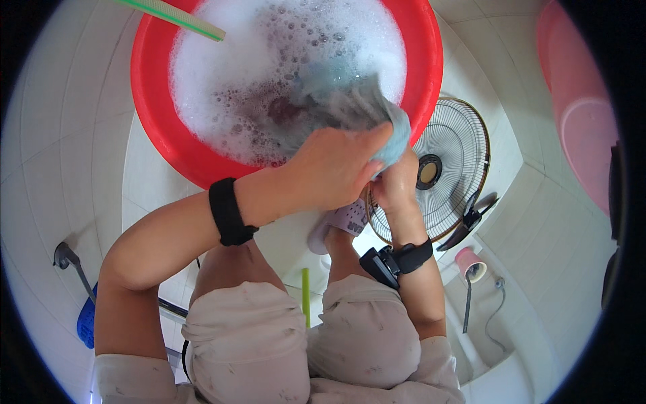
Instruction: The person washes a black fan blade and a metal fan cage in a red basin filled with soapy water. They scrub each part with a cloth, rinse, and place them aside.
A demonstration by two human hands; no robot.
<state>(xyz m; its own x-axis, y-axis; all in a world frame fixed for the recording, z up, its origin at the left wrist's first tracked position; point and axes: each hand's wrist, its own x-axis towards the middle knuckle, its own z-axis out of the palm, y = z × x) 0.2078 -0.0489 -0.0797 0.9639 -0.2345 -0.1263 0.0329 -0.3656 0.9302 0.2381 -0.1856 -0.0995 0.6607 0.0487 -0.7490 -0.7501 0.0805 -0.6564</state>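
A red plastic basin (429,55) full of dark, foamy water stands in front of me. Over its near right rim, my left hand (328,164) grips a wet grey and light-blue cloth (353,103), whose far end trails into the suds (222,65). Just beyond it, my right hand (398,179) is closed on the lower end of the same cloth; my left hand and the cloth partly hide its fingers. Black straps circle both wrists, and the right one carries a black device (381,267).
A green-striped hose (171,20) reaches over the basin's far left rim. A round fan grille (454,136) is close beside my right hand. My clog-clad foot (345,219) is below. Further right are a pink tub (580,101) and a pink cup (469,265).
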